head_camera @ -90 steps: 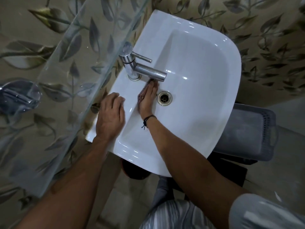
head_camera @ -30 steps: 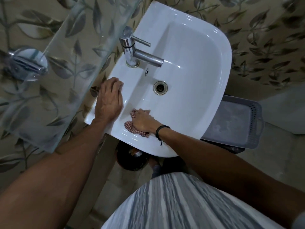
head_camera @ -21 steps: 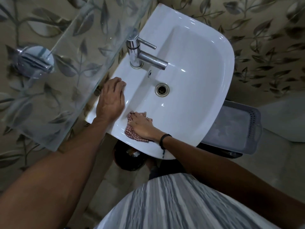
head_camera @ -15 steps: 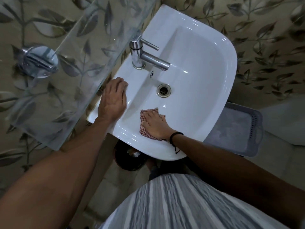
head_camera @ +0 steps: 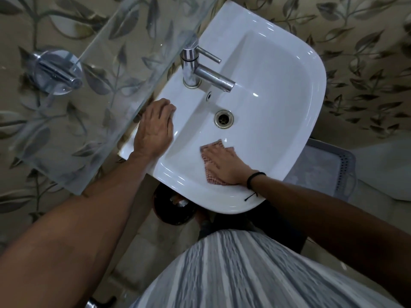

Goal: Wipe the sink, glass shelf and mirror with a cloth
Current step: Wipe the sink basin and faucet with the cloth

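One checked reddish cloth (head_camera: 211, 167) flat under right hand (head_camera: 224, 166).

Pink checked cloth (head_camera: 211, 176) lies flat inside the white sink (head_camera: 278, 96), near its front rim; clear glass shelf (head_camera: 124, 70) overhangs its wall side

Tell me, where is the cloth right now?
In the head view, the cloth lies under the right hand inside the sink, on its near slope, below the drain.
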Available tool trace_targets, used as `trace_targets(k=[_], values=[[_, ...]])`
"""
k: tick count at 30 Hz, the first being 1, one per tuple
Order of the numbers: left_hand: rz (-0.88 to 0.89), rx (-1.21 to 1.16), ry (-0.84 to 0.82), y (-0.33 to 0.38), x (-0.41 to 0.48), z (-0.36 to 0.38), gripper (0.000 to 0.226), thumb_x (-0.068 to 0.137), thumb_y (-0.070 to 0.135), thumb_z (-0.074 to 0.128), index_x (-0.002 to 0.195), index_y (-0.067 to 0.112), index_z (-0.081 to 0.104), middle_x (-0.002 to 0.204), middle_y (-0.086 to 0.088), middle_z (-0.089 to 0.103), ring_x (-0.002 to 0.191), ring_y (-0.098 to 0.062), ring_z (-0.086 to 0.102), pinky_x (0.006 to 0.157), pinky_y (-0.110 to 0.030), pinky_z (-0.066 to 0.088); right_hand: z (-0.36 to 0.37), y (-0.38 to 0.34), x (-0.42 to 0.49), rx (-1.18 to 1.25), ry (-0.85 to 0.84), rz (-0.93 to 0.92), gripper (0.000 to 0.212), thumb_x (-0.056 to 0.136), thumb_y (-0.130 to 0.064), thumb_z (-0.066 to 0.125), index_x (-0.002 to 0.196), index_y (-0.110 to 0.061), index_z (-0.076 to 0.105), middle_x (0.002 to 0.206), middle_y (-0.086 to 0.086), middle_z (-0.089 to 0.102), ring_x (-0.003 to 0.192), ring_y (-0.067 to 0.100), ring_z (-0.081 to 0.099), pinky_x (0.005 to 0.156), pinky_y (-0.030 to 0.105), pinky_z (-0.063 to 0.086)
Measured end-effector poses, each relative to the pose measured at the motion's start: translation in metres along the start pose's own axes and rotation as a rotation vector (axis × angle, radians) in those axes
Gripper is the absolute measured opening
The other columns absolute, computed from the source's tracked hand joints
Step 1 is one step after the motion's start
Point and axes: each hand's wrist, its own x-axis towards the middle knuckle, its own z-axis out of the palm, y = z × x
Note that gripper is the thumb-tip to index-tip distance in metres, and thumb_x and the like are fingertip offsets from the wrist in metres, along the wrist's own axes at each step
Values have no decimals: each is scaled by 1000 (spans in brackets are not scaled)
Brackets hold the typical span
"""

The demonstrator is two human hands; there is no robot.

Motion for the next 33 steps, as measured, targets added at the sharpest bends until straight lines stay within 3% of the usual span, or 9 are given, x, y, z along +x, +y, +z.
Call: trace_targets(k=[3, 7, 11, 15, 18, 20, 25, 28, 33], values=[[-1, -8, -9, -1, -1, 1, 23, 106, 13, 43, 121, 8, 60, 131, -11, 56, 122, -28, 49, 107, -39, 41, 1, 12, 18, -100, 38, 151, 78, 93, -60, 4, 160, -22, 11, 168, 2, 8, 155, 21, 1, 122, 54, 3], [11, -6, -2, 1, -1, 0, 23, 107, 13, 42, 121, 7, 60, 131, -12, 56, 122, -28, 48, 107, -38, 40, 5, -18, 46, 44, 48, 236, 66, 104, -52, 22, 161, -23, 5, 169, 2, -3, 155, 22, -9, 121, 56, -5], [19, -8, 12, 1, 1, -1, 23, 107, 12, 42, 120, 6, 60, 130, -13, 57, 120, -28, 48, 107, -37, 39, 7, -41, 40, 96, -37, 86, 60, 107, -46, 23, 160, -21, 11, 169, 1, 3, 155, 19, -5, 121, 54, -2], [3, -15, 7, 0, -1, 0, 23, 107, 12, 43, 120, 7, 60, 131, -12, 57, 120, -28, 48, 107, -38, 40, 3, -2, 8, 13, -91, -160, 62, 105, -50, 24, 161, -23, 13, 168, -1, 11, 155, 17, 4, 123, 53, 7], [-1, -10, 6, -1, 0, 1, 23, 107, 13, 42, 120, 7, 60, 131, -12, 57, 120, -29, 49, 107, -39, 41, -15, 39, 2, -180, -86, -75, 65, 105, -52, 23, 161, -23, 10, 169, -1, 6, 155, 19, 2, 124, 50, 3], [5, -10, 7, -1, -1, 2, 23, 106, 12, 42, 120, 8, 61, 131, -12, 57, 120, -29, 50, 107, -38, 40, -23, 48, 9, -230, -18, -2, 75, 97, -61, 9, 161, -23, 8, 169, 0, 5, 155, 20, 1, 124, 52, 3], [9, 2, -5, 0, 0, 0, 24, 105, 12, 43, 122, 8, 59, 133, -12, 56, 122, -28, 48, 108, -39, 40, -12, 14, 44, -97, 77, 187, 86, 87, -63, 1, 160, -20, 12, 168, 4, 7, 155, 24, 1, 123, 54, -2], [24, 13, -17, 0, 0, -1, 25, 103, 11, 43, 123, 7, 58, 133, -13, 55, 122, -29, 47, 108, -39, 39, -5, -2, 50, -82, 28, 53, 83, 90, -59, 3, 159, -15, 20, 167, 10, 15, 155, 30, 7, 120, 61, 6], [12, 20, -50, 0, 0, -2, 25, 104, 12, 42, 123, 6, 58, 132, -14, 54, 123, -31, 49, 109, -41, 40, 6, 12, 33, -97, -52, -101, 65, 105, -54, 20, 161, -24, 8, 169, -2, 4, 155, 18, -1, 123, 52, 1]])
